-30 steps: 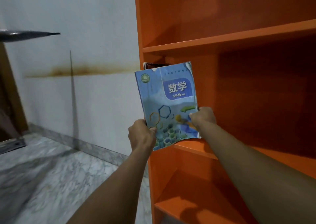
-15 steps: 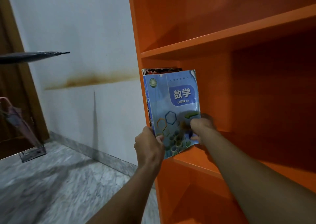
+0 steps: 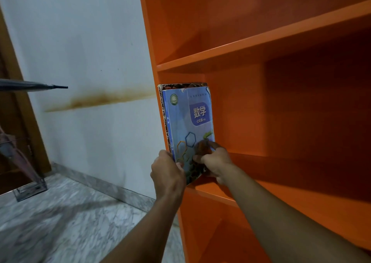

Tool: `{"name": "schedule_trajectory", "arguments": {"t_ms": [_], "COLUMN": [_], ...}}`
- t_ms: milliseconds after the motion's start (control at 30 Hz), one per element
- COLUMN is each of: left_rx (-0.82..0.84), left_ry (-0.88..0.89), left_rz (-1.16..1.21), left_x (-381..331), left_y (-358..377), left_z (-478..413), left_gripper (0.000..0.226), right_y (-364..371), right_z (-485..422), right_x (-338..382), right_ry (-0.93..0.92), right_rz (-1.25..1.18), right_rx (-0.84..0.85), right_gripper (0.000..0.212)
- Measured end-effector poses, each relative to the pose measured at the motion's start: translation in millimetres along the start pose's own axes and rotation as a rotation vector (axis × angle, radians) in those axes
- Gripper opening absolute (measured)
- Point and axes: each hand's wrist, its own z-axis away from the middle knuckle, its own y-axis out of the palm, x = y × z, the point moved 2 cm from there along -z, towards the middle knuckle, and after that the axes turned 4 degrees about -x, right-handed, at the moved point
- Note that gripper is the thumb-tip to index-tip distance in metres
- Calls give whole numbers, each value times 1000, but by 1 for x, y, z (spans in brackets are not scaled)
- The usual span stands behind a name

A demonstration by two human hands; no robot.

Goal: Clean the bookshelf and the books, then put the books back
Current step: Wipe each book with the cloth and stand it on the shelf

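We hold the blue book [image 3: 188,122] upright at the left end of the bookshelf [image 3: 261,48], its lower edge at the front of the shelf board, flat against a patterned book [image 3: 180,86] that stands between it and the side panel. Our left hand [image 3: 167,170] grips the spine edge at 7 o'clock of the cover, and our right hand [image 3: 215,160] clamps the cover at 5 o'clock with curled fingers, the two hands near but apart. At 9 o'clock of the view a dark pointed tip [image 3: 60,86] juts before the stained wall [image 3: 90,52].

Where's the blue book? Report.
Head view: the blue book stands at the left end of the bookshelf, against a patterned book, held by left hand and right hand.
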Motion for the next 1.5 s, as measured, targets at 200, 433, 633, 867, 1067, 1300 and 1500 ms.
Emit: {"name": "schedule_trajectory", "arguments": {"t_ms": [200,433,633,867,1067,1300,1500], "left_rx": [32,32,16,26,98,378,652], "left_ry": [-62,-46,-38,-76,14,339,520], "left_rz": [-27,-20,9,16,-110,-329,-278], "left_x": [4,12,14,13,17,47,50], "left_y": [-5,-2,-2,-15,-42,-67,-64], "left_z": [-7,-6,-4,1,8,43,104], "left_gripper": [25,30,35,34,29,40,46], "right_y": [1,-1,-9,-13,-9,-15,-52], "right_z": [0,4,12,27,58,132,222], "right_x": [-1,1,6,14,18,10,-21], "right_ry": [-39,-50,-51,-45,-123,-209,-255], "right_rz": [112,183,264,354,637,1033,1226], "right_rx": [37,30,5,-66,-139,-352,-510], "right_gripper": [59,60,56,68,70,52,51]}}
